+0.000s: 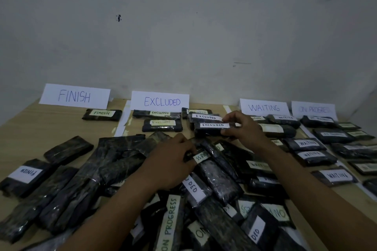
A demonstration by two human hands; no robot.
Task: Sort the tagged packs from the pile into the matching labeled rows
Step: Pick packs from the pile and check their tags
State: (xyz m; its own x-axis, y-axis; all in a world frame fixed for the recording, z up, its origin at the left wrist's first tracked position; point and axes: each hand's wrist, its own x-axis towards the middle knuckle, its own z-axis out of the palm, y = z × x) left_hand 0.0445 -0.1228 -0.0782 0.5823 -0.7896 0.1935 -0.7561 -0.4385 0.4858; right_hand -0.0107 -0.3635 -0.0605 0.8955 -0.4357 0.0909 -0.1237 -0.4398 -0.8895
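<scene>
The right hand (242,127) gripped a black plastic-wrapped EXCLUDED-tagged pack (211,129) to extend its matching row, while the left hand (171,162) clutched a PROGRESS-tagged pile pack (202,157).

wooden table (18,126) under piled packs (114,161), row signs (74,96)

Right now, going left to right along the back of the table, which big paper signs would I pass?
FINISH sign → EXCLUDED sign → WAITING sign → ON PROGRESS sign.
</scene>
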